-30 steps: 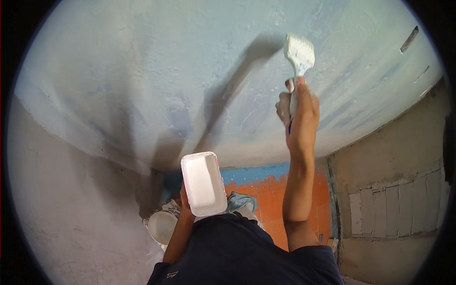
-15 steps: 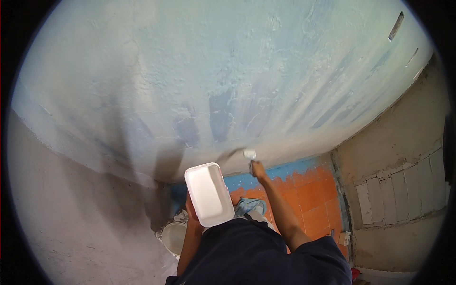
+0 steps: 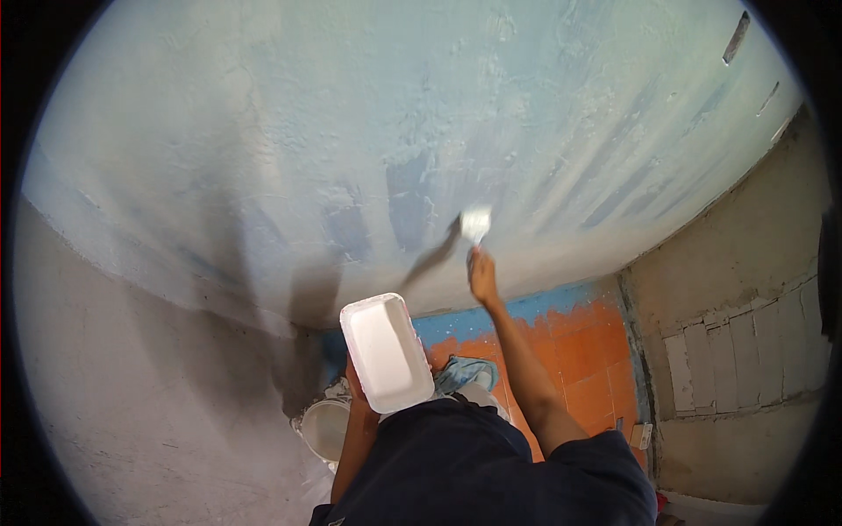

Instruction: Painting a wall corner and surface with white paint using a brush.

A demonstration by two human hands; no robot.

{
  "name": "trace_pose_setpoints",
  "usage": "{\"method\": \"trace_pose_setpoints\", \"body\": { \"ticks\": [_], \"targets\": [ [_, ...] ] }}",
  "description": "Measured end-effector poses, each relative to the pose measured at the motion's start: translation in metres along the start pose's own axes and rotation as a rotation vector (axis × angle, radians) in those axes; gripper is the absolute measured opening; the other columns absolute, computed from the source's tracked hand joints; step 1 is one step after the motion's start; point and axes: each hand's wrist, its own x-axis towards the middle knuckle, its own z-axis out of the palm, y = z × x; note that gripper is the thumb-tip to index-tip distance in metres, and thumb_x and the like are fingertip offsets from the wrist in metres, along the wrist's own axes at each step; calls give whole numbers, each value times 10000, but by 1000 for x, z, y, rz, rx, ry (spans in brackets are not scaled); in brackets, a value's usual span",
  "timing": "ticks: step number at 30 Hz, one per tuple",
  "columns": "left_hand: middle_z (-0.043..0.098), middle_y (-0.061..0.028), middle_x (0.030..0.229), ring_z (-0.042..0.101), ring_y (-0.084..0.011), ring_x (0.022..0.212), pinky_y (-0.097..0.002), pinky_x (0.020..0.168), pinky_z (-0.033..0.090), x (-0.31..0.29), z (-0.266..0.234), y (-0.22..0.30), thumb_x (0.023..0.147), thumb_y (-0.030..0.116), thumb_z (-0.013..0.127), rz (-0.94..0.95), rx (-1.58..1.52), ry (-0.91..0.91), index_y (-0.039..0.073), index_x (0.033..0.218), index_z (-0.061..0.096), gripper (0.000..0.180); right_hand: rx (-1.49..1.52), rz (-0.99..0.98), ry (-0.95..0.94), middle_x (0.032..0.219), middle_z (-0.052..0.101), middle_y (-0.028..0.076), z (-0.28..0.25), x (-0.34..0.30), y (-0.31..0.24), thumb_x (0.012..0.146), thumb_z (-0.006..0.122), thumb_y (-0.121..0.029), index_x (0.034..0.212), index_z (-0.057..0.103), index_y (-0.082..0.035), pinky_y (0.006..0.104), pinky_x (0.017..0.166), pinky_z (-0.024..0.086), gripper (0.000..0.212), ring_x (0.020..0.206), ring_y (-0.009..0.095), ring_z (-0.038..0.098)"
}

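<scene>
My right hand is closed round the handle of a paintbrush. The brush head is white with paint and slightly blurred, held at the lower part of the pale blue wall; whether the bristles touch it I cannot tell. In front of my body, my left hand grips the left side of a white rectangular tub, tilted so that its white inside shows. Most of the left fingers are hidden behind the tub. Darker bluish streaks run down the lower wall.
A white bucket stands on the left beside my left forearm. Orange floor tiles carry a blue painted strip along the wall's foot. A light blue cloth lies near my body. A rough grey wall bounds the right.
My right hand has raised the paintbrush from near the wall's foot to higher up the wall. The tub in my left hand has barely moved.
</scene>
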Motion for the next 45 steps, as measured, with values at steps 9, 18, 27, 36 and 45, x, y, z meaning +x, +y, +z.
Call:
{"method": "trace_pose_setpoints", "body": {
  "ticks": [9,18,27,36,45],
  "targets": [
    [324,-211,1612,445,-424,1401,-759,1104,339,-18,-14,-13,891,645,638,95,66,119,153,1638,192,999,86,682,-218,566,480,-9,-30,-20,56,1043,499,-302,837,624,-40,287,423,338,356,473,108,481],
    [343,-211,1605,460,-437,1389,-775,1115,292,8,-27,-17,942,655,522,-99,-33,57,166,1630,228,894,405,10,-67,615,421,-60,-177,112,-320,1094,461,-401,906,579,-83,219,458,270,387,497,41,357],
    [381,-202,1575,485,-424,1362,-768,1111,308,3,-57,-12,946,642,522,-15,75,119,162,1623,250,873,252,358,-234,588,413,-52,-73,-1,-12,1117,370,-459,773,490,-129,264,474,355,492,498,77,410],
    [376,-190,1572,480,-422,1361,-774,1097,330,-8,-47,11,893,686,579,73,62,44,171,1632,208,974,-397,-264,-194,904,709,202,-188,64,-223,959,552,0,1466,511,-14,426,782,547,509,809,304,702],
    [394,-210,1550,482,-443,1352,-790,1057,353,10,-100,9,899,666,581,66,132,154,136,1611,261,944,-468,-824,381,893,645,143,-163,139,-372,900,657,6,1470,566,-192,411,672,530,610,707,279,640]
  ]
}}
